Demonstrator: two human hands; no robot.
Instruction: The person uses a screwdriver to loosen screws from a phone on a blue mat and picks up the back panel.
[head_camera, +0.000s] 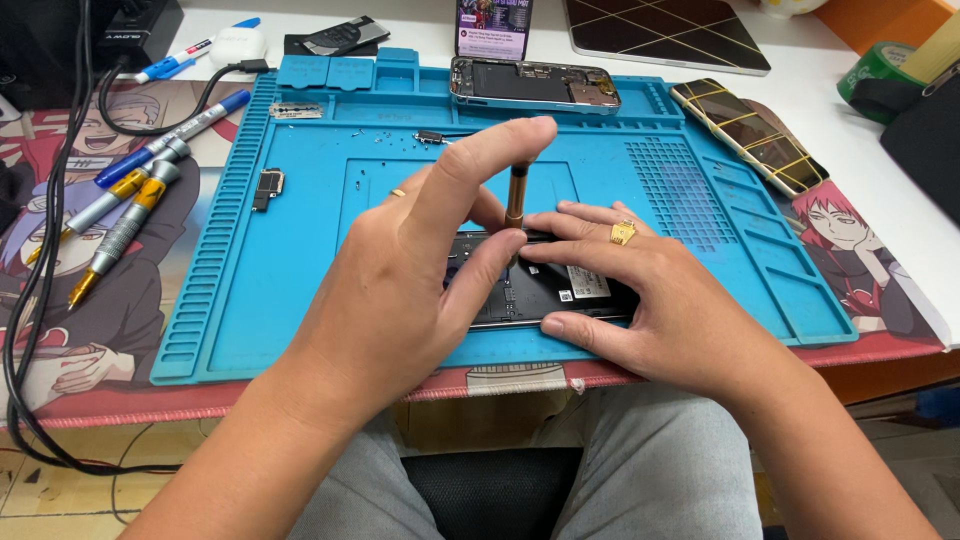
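The left hand (405, 275) holds a slim screwdriver (516, 195) upright, forefinger capping its top and thumb pressed against the shaft, the fingers closed narrowly about the tool. The tip meets the opened phone body (530, 285), which lies near the centre of the blue repair mat (270, 300), toward 6 o'clock. The right hand (640, 290) lies flat and spread over the phone's 3 o'clock end, fingers pinning it to the mat; it grips nothing. For a clean screw operation, keep the driver vertical, press lightly with the capping forefinger and turn the shaft with thumb and middle finger; a tilted shaft would probably slip and strip the head. The steadying fingers should stay clear of the tip. Whether a screw sits under the tip cannot be told, as the hand hides it. At 12 o'clock on the mat rests a second opened phone (535, 85); at 2 o'clock lies a cracked screen with yellow tape (750, 135). At 9 o'clock, off the mat, spare screwdrivers (125, 215) and a blue pen (170, 135) lie side by side.
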